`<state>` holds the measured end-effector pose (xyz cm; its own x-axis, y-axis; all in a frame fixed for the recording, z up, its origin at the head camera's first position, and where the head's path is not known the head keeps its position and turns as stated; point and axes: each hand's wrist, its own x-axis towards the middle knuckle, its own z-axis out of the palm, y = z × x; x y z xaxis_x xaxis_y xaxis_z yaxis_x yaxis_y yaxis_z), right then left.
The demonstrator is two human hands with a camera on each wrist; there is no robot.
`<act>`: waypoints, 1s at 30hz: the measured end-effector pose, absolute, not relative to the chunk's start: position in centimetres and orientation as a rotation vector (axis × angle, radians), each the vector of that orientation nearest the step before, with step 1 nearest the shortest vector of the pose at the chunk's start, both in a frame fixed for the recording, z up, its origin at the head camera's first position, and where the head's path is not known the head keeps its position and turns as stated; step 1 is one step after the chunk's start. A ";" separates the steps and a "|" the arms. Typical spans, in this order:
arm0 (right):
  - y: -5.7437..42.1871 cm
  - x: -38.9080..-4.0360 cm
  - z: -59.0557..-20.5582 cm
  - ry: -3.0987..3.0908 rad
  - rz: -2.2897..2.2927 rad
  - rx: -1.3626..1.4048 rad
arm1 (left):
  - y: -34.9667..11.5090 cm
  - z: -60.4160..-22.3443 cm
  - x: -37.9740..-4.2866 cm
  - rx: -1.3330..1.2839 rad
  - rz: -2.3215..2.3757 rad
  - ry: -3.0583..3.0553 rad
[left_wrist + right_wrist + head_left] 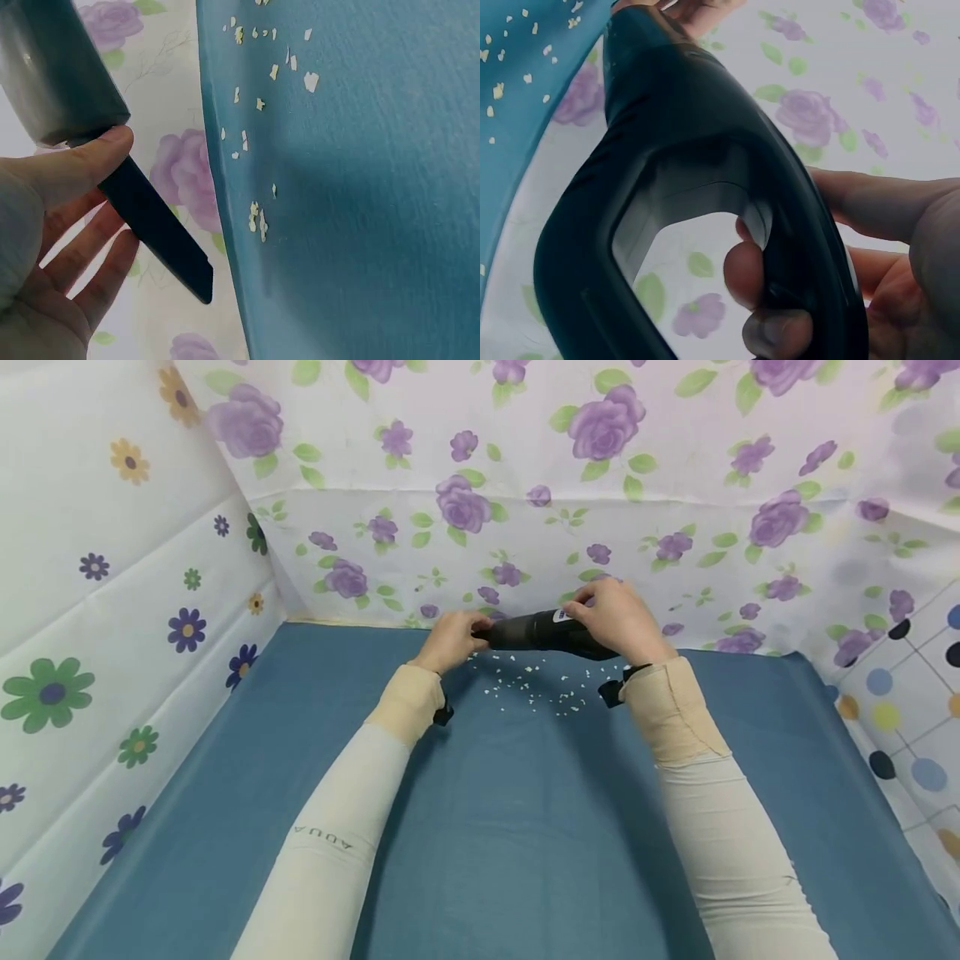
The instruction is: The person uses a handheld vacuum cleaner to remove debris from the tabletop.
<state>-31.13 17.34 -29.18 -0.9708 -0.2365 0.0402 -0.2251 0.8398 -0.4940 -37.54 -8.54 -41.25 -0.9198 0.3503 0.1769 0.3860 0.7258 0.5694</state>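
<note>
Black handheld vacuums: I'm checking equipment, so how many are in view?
1: the black handheld vacuum, held between the left grip and right grip near the far edge of the blue surface. No other shows.

From where I stand, the table (480, 827) wears a smooth blue cover with faint creases running toward its near edge. Small whitish scraps (311, 82) are strewn loosely along the far edge, around its middle, well apart from both far corners. They're jagged and uneven in size, some lying just beside that edge.
</note>
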 end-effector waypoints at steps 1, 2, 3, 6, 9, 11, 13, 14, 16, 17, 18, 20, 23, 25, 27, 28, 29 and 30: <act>17.3 -31.0 -29.1 3.004 -0.792 -0.379 | -8.4 -41.2 -37.6 -0.627 -0.957 -2.863; 17.2 -30.9 -28.9 3.012 -0.782 -0.380 | -8.3 -41.2 -37.7 -0.635 -0.954 -2.861; 17.1 -30.8 -28.8 3.018 -0.775 -0.381 | -8.2 -41.3 -37.8 -0.638 -0.951 -2.857; 16.9 -30.7 -28.7 3.041 -0.751 -0.388 | -8.0 -41.5 -37.8 -0.627 -0.951 -2.851; 16.9 -30.7 -28.8 3.058 -0.742 -0.390 | -7.8 -41.7 -38.0 -0.611 -0.953 -2.847; 16.9 -30.8 -28.8 3.068 -0.739 -0.380 | -7.7 -41.9 -38.1 -0.606 -0.964 -2.845; 16.9 -30.8 -28.8 3.073 -0.731 -0.361 | -7.6 -42.0 -38.2 -0.610 -0.985 -2.846; 16.9 -30.8 -28.7 3.073 -0.724 -0.349 | -7.5 -42.0 -38.3 -0.615 -0.995 -2.848; 16.8 -30.8 -28.5 3.066 -0.712 -0.324 | -7.5 -42.2 -38.5 -0.630 -1.020 -2.852; 16.7 -30.8 -28.5 3.061 -0.703 -0.310 | -7.5 -42.2 -38.6 -0.637 -1.031 -2.855; 16.6 -30.8 -28.4 3.055 -0.695 -0.296 | -7.6 -42.3 -38.7 -0.641 -1.042 -2.861; 16.6 -30.8 -28.3 3.045 -0.687 -0.275 | -7.5 -42.3 -38.9 -0.650 -1.060 -2.878; 16.7 -30.9 -28.4 3.039 -0.672 -0.263 | -7.4 -42.2 -39.1 -0.662 -1.074 -2.908; 16.8 -31.0 -28.4 3.041 -0.670 -0.267 | -7.2 -42.1 -39.1 -0.675 -1.075 -2.924; 16.9 -31.0 -28.4 3.041 -0.664 -0.272 | -7.0 -42.0 -39.2 -0.688 -1.067 -2.931; 17.0 -31.0 -28.4 3.041 -0.666 -0.274 | -6.9 -42.0 -39.2 -0.694 -1.065 -2.933; 17.1 -31.0 -28.4 3.039 -0.668 -0.273 | -6.8 -42.0 -39.2 -0.698 -1.065 -2.934; 17.2 -31.0 -28.4 3.036 -0.670 -0.273 | -6.8 -42.0 -39.3 -0.699 -1.064 -2.936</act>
